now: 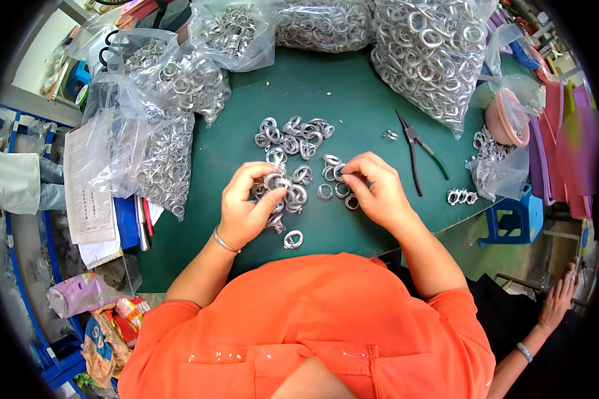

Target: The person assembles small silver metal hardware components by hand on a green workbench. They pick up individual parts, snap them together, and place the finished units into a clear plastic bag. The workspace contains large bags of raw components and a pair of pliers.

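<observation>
Silvery metal rings (290,143) lie in a loose heap at the middle of the green table. At the heap's left side, my left hand (243,207) is closed, thumb and fingers pinching a metal ring (277,181) among several others. Opposite it, my right hand (382,194) is bent in a pinch at the edge of a small cluster of rings (331,167); its fingertips cover what they grip, if anything. A few rings rest just below the right fingertips. One separate ring (293,239) sits nearer to me.
Long-handled pliers (414,143) lie right of my right hand. Clear bags packed with rings (429,56) line the back and the left side (166,149). A pink cup (507,118) and a blue stool (512,218) stand at right. Another person's hand (558,299) shows lower right.
</observation>
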A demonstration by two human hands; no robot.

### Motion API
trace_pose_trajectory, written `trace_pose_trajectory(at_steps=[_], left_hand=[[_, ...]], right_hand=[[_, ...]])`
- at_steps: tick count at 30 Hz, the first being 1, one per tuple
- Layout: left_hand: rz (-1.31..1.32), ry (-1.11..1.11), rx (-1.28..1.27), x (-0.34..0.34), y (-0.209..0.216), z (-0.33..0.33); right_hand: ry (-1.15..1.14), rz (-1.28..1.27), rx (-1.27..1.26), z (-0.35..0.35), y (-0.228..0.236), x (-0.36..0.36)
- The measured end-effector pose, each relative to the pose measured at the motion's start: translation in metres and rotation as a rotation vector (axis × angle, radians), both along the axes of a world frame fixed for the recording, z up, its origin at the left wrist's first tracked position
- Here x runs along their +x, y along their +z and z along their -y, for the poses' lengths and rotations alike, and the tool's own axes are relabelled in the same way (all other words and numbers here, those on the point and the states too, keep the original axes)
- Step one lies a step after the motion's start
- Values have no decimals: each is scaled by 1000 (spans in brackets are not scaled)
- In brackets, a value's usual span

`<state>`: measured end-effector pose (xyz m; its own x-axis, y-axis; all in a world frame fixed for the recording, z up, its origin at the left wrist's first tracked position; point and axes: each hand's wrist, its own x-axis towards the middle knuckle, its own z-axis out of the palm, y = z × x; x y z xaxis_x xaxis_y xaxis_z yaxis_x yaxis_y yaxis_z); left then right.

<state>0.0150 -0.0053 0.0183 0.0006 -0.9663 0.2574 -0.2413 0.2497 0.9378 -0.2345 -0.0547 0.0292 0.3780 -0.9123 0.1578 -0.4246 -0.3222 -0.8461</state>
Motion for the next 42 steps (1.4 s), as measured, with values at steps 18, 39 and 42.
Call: trace_pose_trajectory(at_steps=[18, 39, 42], left_hand=[[244, -198, -183, -38, 30, 5], [-527, -266, 317, -36, 10, -8], [-545, -282, 282, -38, 12, -8]], right_hand=[[137, 748, 387, -16, 4, 11], [244, 285, 226, -20, 7, 16], [280, 384, 211, -17, 11, 13]])
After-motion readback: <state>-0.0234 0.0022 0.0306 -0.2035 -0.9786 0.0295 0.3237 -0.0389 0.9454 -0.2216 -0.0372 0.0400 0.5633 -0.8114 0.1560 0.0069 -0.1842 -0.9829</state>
